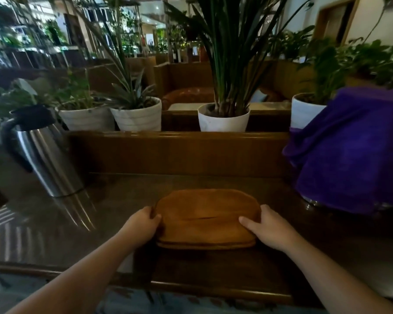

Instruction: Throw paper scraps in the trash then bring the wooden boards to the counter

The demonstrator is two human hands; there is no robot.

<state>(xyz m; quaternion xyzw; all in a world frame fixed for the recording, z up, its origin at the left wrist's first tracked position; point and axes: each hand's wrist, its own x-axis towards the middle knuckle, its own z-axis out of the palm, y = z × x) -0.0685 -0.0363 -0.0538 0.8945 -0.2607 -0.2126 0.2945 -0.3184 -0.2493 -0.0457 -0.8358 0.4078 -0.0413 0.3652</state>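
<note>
A stack of two oval wooden boards (205, 214) lies flat on the dark wooden counter (191, 268), in the middle of the view. My left hand (141, 225) grips the stack's left end, thumb on the top board. My right hand (266, 227) holds the right end, thumb lying on the top board and fingers hidden at the side. No paper scraps or trash bin are in view.
A steel thermos jug (43, 152) with a black lid stands at the left. Something draped in a purple cloth (354, 150) sits at the right. Behind a raised wooden ledge (179, 150), white plant pots (224, 117) stand in a row.
</note>
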